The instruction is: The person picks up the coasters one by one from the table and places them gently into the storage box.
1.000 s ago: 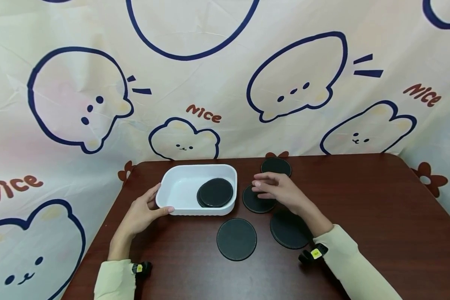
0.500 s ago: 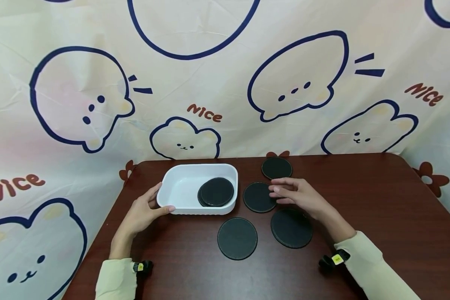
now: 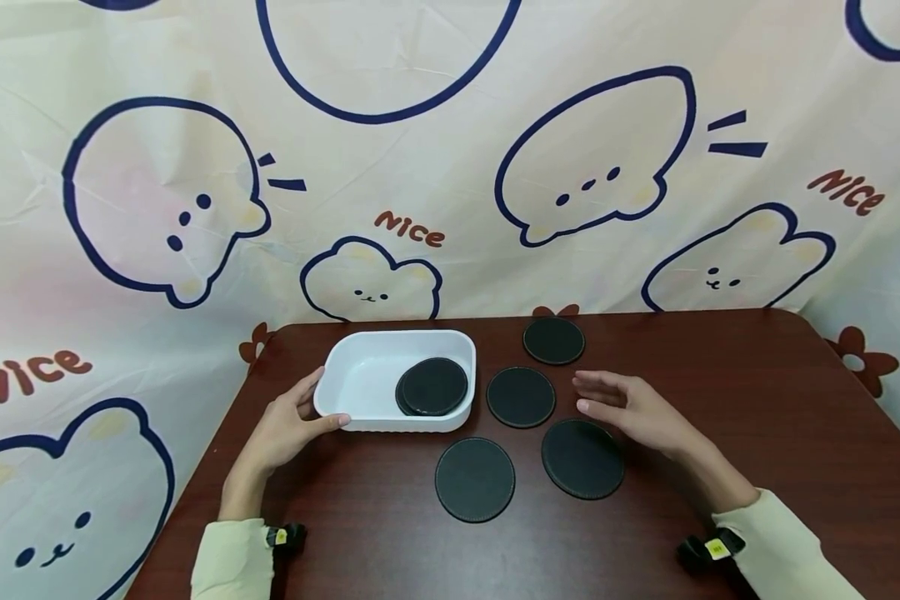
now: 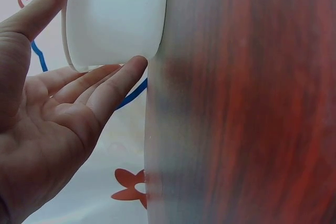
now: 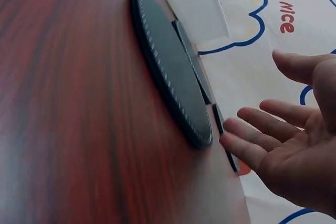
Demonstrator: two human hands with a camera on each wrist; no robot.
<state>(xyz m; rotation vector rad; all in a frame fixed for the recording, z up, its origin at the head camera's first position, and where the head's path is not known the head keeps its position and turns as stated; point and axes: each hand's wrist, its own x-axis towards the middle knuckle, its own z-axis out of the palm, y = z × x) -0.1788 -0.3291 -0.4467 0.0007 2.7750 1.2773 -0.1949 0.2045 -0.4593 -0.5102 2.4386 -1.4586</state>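
Observation:
A white rectangular tray (image 3: 360,375) stands at the back left of the table, with black round coasters (image 3: 435,386) stacked and overlapping at its right end. My left hand (image 3: 281,425) holds the tray's left end, thumb on the front rim and fingers against the end wall, as the left wrist view also shows. Four fingers extended, my right hand (image 3: 637,412) hovers to the right of a black coaster (image 3: 521,397) and holds nothing. Nearest below it lies another coaster (image 3: 582,459), whose stitched edge (image 5: 163,77) shows in the right wrist view.
One coaster (image 3: 475,480) lies in front of the tray, another (image 3: 553,340) near the table's back edge. The dark brown table (image 3: 765,400) ends at a patterned cloth (image 3: 465,183) behind and at the sides.
My right hand has moved right, away from the tray and off the coaster it covered. The left hand, tray and coasters stay where they were.

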